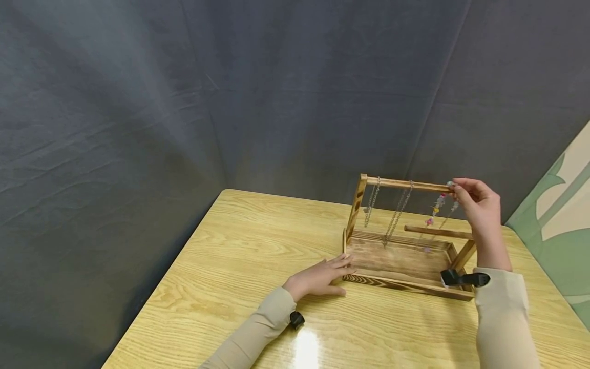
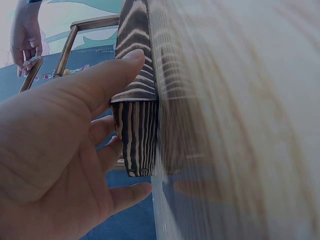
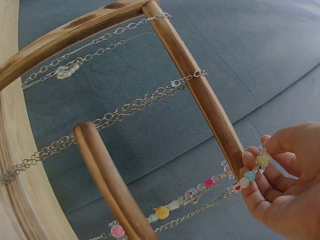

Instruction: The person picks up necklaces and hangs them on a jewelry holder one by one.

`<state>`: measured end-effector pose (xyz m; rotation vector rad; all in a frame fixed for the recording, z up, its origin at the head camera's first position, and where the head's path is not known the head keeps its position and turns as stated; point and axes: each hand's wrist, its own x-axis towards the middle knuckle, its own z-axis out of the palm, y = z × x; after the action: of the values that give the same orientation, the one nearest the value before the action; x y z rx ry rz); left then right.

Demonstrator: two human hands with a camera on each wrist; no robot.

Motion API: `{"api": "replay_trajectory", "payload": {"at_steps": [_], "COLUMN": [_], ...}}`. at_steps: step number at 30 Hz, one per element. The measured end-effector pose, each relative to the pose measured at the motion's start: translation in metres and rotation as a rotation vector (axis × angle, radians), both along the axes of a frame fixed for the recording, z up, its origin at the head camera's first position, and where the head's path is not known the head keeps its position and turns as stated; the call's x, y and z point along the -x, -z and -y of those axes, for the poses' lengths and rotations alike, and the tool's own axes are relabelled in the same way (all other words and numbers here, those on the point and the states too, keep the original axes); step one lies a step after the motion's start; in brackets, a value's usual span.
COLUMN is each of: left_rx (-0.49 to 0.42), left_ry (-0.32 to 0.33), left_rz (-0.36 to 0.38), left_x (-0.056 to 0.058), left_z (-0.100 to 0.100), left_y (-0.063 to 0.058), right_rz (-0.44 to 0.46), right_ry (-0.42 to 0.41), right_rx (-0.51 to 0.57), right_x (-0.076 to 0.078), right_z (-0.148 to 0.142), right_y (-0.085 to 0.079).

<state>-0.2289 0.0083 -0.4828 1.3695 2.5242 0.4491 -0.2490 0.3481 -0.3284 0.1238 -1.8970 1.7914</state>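
Note:
A wooden jewelry stand point(image 1: 387, 282), with a shallow tray base and raised bars, stands on the table. My right hand point(image 1: 484, 210) is at the right end of its top bar point(image 1: 392, 183). There its fingers pinch a beaded necklace point(image 3: 250, 176) with yellow, turquoise and clear beads. My left hand point(image 1: 320, 277) rests at the tray's front left corner, thumb along the striped front wall point(image 2: 132, 75), the other fingers partly hidden by the end wall. Silver chain necklaces point(image 1: 398, 210) hang from the top bar, one with a pale pendant point(image 3: 67, 70).
A shorter, lower bar point(image 1: 438, 232) sticks out in front of the hanging strands. The wood-grain table point(image 1: 221, 266) is backed by a dark grey curtain point(image 1: 299, 102). Green leaf-patterned wall point(image 1: 567, 251) shows at the right. Black wrist cameras point(image 1: 454, 278) are strapped on both wrists.

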Motion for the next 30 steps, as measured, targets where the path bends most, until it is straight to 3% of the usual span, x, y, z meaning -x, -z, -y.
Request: {"api": "replay_trajectory", "payload": {"at_steps": [7,30], "left_rx": [-0.005,0.011], "left_ry": [-0.003,-0.007], "left_rz": [0.003,-0.008], "left_x": [0.0,-0.001], "left_z": [0.0,0.0], "left_y": [-0.001,0.001], "right_rz": [-0.019,-0.011], "right_ry": [-0.023,0.015], "right_rx": [0.041,-0.002], "right_x": [-0.005,-0.011], "right_z": [0.005,0.012], "right_y": [-0.002,0.005]}}
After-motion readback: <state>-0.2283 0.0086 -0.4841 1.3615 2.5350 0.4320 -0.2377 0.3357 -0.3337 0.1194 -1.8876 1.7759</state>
